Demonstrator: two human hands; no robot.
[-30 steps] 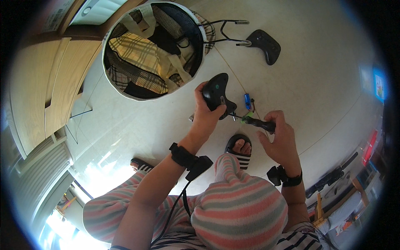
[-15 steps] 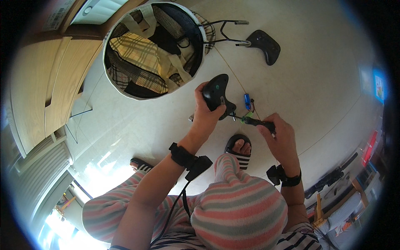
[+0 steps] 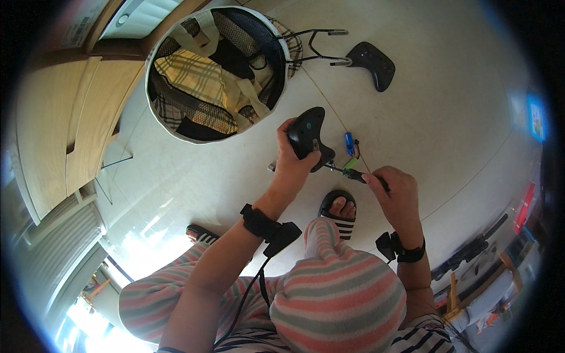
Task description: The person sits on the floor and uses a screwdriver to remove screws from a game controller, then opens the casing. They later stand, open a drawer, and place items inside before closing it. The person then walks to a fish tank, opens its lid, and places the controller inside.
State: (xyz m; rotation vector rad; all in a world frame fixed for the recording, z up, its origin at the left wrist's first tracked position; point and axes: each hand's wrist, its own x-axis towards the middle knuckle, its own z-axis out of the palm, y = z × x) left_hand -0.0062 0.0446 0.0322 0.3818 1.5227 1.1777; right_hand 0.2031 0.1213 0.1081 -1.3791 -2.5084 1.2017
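Curved black shell (image 3: 303, 130), probably light, stiff and slick, best held by its lobe, clamped in my left hand (image 3: 291, 162); screwdriver (image 3: 355, 175) gripped in my right hand (image 3: 396, 191).

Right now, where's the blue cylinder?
In the head view, the blue cylinder lies on the floor, right of the black controller in the left hand, beyond the screwdriver.
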